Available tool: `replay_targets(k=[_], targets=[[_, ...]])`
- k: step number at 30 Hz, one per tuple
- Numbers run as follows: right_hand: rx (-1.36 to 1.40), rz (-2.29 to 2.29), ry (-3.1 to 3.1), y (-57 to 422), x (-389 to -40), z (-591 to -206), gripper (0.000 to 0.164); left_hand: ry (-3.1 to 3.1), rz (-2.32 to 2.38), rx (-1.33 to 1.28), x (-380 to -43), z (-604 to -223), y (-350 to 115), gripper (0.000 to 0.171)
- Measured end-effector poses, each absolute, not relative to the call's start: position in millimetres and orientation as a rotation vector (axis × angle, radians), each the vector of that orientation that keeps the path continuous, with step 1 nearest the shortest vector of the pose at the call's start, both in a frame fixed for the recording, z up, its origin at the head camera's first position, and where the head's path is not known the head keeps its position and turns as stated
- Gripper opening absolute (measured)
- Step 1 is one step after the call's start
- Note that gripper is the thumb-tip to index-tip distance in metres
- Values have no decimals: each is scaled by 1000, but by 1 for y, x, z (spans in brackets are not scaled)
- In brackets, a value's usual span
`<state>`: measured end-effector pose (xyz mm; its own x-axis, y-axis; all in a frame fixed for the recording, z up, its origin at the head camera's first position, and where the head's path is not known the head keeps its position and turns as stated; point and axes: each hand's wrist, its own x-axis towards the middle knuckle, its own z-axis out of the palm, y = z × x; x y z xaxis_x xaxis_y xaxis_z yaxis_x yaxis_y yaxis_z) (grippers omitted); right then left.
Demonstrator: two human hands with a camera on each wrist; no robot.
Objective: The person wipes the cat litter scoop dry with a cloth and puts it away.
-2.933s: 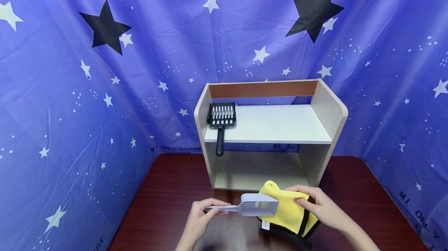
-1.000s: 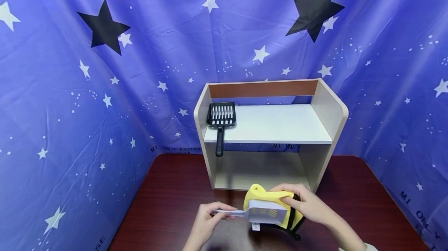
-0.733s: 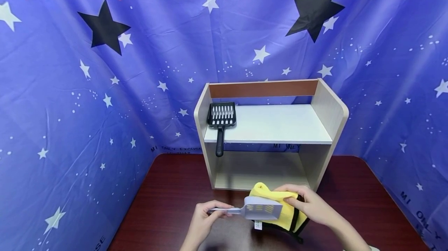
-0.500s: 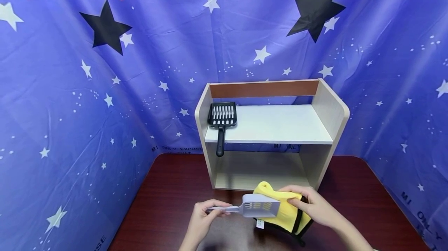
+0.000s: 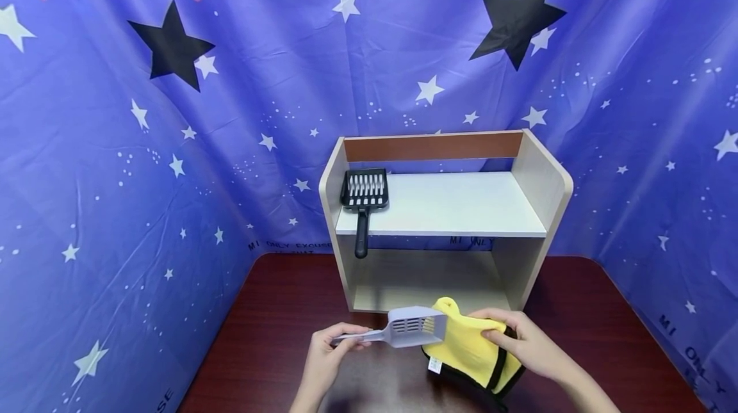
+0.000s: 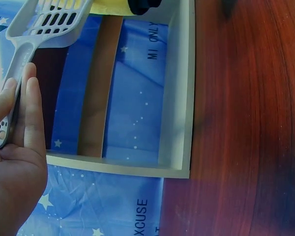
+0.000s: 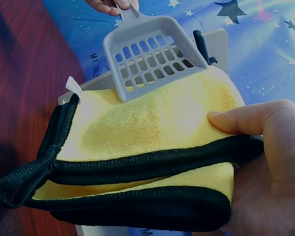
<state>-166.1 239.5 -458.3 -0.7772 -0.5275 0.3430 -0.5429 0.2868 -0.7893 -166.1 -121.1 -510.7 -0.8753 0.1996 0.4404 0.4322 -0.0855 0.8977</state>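
My left hand [image 5: 324, 356] pinches the handle of a light grey slotted litter scoop [image 5: 416, 328], held level above the table. In the left wrist view the thumb and fingers lie along the scoop's handle [image 6: 17, 73]. A folded yellow cloth [image 5: 467, 346] with black edging and a white tag hangs from my right hand [image 5: 527, 342], which grips its upper right edge. The right wrist view shows the thumb on top of the cloth [image 7: 152, 123], with the scoop's front edge right at the yellow face; whether they touch I cannot tell.
Behind the hands stands a two-level wooden shelf [image 5: 441, 205]. A black slotted scoop [image 5: 364, 192] lies at the left of its upper board, the handle sticking out over the front edge. The dark red table [image 5: 288, 298] is bordered by a blue starry curtain [image 5: 277, 112].
Earlier the grey scoop overlapped the front of the yellow cloth more. Since half a second ago it has shifted left and up, while the cloth has moved slightly right. Both hands keep their hold.
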Motion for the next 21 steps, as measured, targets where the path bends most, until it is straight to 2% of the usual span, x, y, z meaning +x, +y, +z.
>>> replay_targets(k=[8, 13, 21], targets=[[831, 1627, -2378, 238, -161, -466, 28, -1904, -2173, -566, -168, -513, -115, 20], [698, 1757, -2289, 236, -158, -473, 29, -1817, -2283, -364, -168, -516, -105, 25], [558, 1671, -2237, 217, -158, -481, 27, -1684, -2571, -54, -162, -519, -85, 39]])
